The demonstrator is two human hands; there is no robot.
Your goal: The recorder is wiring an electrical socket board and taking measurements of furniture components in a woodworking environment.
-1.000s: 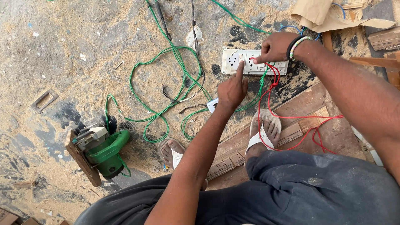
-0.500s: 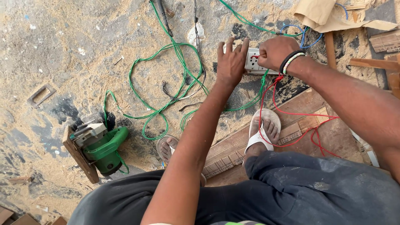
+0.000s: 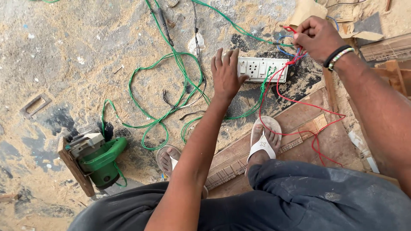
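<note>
Head view, left hand [image 3: 226, 77] pressing one white socket board [image 3: 262, 69], right hand [image 3: 315, 37] pinching red wire [image 3: 295, 100]

White socket board [image 3: 262, 68]; green cable [image 3: 171, 85], red wire [image 3: 299, 102]; green saw [image 3: 100, 158] (grey top); white sandal [image 3: 264, 137].

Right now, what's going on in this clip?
A person crouches on a sawdust-covered floor over a white socket board. The left hand rests on the board's left end, thumb on its front. The right hand pinches red and blue wires just above the board's right end. Red wire loops down past a sandalled foot, green cable lies tangled to the left, and a green power tool sits apart, untouched.
</note>
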